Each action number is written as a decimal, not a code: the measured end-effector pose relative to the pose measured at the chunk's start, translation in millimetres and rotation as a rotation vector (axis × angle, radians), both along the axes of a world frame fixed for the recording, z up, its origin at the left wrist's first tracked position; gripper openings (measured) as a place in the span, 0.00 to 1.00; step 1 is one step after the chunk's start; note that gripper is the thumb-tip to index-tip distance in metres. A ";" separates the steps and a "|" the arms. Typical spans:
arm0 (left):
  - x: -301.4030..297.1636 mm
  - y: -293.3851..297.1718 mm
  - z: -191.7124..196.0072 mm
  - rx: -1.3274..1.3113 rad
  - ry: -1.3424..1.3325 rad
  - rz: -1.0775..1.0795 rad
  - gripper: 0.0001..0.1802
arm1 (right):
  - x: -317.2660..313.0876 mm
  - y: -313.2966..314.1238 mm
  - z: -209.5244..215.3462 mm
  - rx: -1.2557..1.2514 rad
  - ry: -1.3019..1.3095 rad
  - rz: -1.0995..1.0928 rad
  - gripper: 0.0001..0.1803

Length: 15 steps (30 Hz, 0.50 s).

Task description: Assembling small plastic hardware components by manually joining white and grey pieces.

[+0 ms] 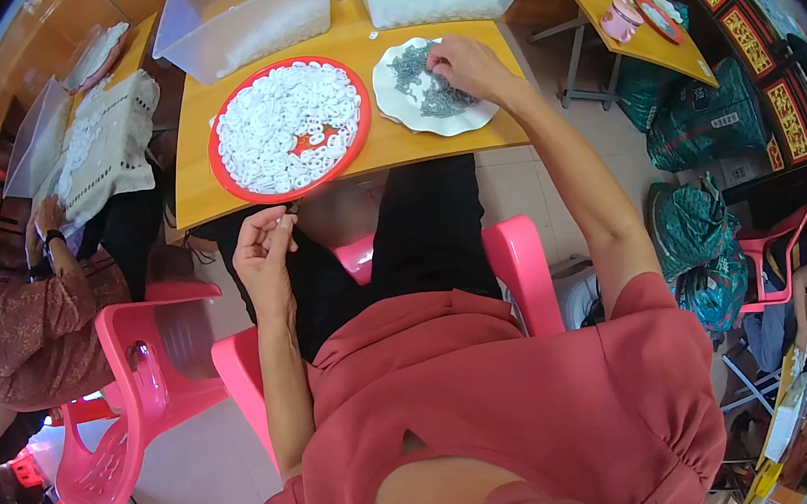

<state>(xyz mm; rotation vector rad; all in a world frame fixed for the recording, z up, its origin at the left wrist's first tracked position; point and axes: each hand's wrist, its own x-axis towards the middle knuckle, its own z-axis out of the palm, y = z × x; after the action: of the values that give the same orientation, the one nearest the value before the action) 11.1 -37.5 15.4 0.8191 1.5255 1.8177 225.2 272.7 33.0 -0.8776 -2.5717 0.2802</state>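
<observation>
Rings, white plastic, fill the red tray [224, 168] far left; I see grey metal pieces on the white plate [395, 102] beside it. My right hand [466, 65] pinches into them; my left hand [263, 254] nips one light, stiff ring [279, 222] by its rim.

Honestly can't tell what the left hand [265, 252] pinches, it's way too small, the right hand [467, 66] covers part of the grey bits on the white plate [403, 111], and both clear tubs [224, 17] get cropped up top.
</observation>
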 end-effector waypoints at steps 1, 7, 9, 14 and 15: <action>0.3 -0.1 0.1 -0.005 -0.003 -0.001 0.09 | 0.4 0.3 -1.6 0.001 0.000 -0.002 0.06; 0.3 0.0 1.1 -0.014 -0.013 0.008 0.09 | -4.0 -4.5 -2.1 -0.038 -0.077 0.053 0.06; 0.0 0.1 1.2 -0.015 -0.011 0.011 0.09 | -4.4 -6.8 1.6 -0.044 -0.087 0.004 0.06; 0.3 0.8 0.0 -0.019 -0.009 0.003 0.09 | 3.7 2.5 -3.0 0.036 -0.104 -0.083 0.05; 0.8 1.1 0.2 -0.017 -0.009 0.002 0.09 | 4.8 2.5 -1.5 0.026 -0.100 -0.068 0.05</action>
<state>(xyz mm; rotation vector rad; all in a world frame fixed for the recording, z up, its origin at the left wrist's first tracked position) 11.9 -36.4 15.6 0.8005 1.5345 1.8049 229.9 275.2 31.5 -0.9910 -2.6244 0.1870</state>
